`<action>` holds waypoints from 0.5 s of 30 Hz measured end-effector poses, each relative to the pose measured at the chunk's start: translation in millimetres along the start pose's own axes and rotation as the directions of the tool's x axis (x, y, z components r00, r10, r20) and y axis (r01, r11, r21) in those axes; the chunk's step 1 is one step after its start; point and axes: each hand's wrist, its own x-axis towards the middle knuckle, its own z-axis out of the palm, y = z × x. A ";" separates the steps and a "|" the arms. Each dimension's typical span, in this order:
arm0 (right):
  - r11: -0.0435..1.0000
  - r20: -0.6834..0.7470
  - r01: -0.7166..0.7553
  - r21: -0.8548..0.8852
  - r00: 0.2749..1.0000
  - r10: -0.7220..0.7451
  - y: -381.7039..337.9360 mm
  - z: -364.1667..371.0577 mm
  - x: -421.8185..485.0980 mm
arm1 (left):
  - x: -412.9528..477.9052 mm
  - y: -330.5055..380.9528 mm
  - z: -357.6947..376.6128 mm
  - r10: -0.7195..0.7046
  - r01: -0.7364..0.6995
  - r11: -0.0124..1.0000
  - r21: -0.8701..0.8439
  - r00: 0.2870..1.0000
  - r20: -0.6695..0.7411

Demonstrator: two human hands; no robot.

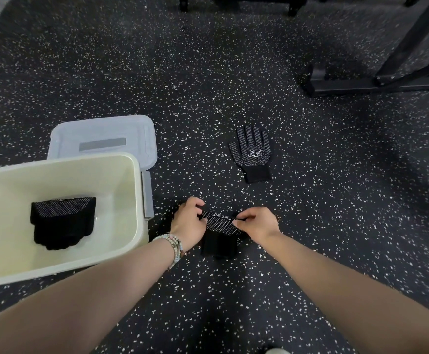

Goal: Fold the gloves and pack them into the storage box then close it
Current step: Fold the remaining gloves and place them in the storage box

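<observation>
Black dotted knit glove (pixel 221 225) lies half-folded on the speckled floor (pixel 208 302) just right of the cream plastic storage box (pixel 137 180), my left hand (pixel 189 218) and right hand (pixel 258 224) each pinching an end of the fold with curled fingers (pixel 245 216). I judge folding is in hand; next it must be carried left into the box, beside the folded glove (pixel 62 222) already there.

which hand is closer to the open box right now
Left. The left hand pinches the glove just right of the box; the right hand pinches the glove's other edge, farther right, away from the box.
</observation>
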 end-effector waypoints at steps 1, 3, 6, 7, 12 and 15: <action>1.000 -0.002 0.006 0.003 1.000 -0.006 0.6 0.6 -0.1 | -0.4 0.9 -0.3 -0.021 0.021 0.999 -0.045 1.000 -0.004; 1.000 -0.028 0.013 0.019 1.000 -0.012 1.3 1.2 -2.3 | -0.2 0.8 0.2 -0.053 0.052 0.993 -0.106 0.999 -0.007; 0.997 -0.079 0.066 0.050 0.995 -0.062 5.9 0.7 -4.2 | 0.0 -0.5 -0.1 -0.063 0.064 0.991 -0.120 0.998 0.006; 0.992 -0.068 0.076 0.097 0.995 -0.070 6.2 -0.8 -5.8 | -0.3 -1.4 -0.9 -0.058 0.059 0.992 -0.110 0.998 0.008; 0.901 0.074 0.053 0.431 0.993 -0.093 6.3 -6.6 -10.9 | -7.7 -5.5 -5.8 -0.012 0.012 0.991 -0.136 1.000 0.000; 0.845 0.131 0.021 0.535 0.986 -0.107 6.0 -12.6 -12.9 | -15.2 -5.4 -9.3 -0.015 0.026 0.975 -0.220 0.999 0.051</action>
